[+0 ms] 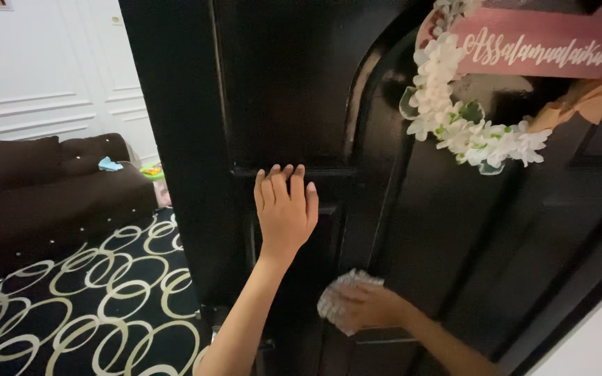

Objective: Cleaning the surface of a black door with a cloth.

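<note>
The left hand [286, 209] lay flat against the black door [294, 90], fingers together and stretched upward, gripping nothing. Lower down, the right hand [371, 306] was closed over a white cloth [336, 299], pressing it to the door's lower panel. Above and to the right, a wreath of white flowers [454, 118] with a pink banner [545, 45] hung on the door. To the left, past the door's edge, stood a dark brown sofa [50, 181] and a black rug with pale rings [92, 299].
</note>
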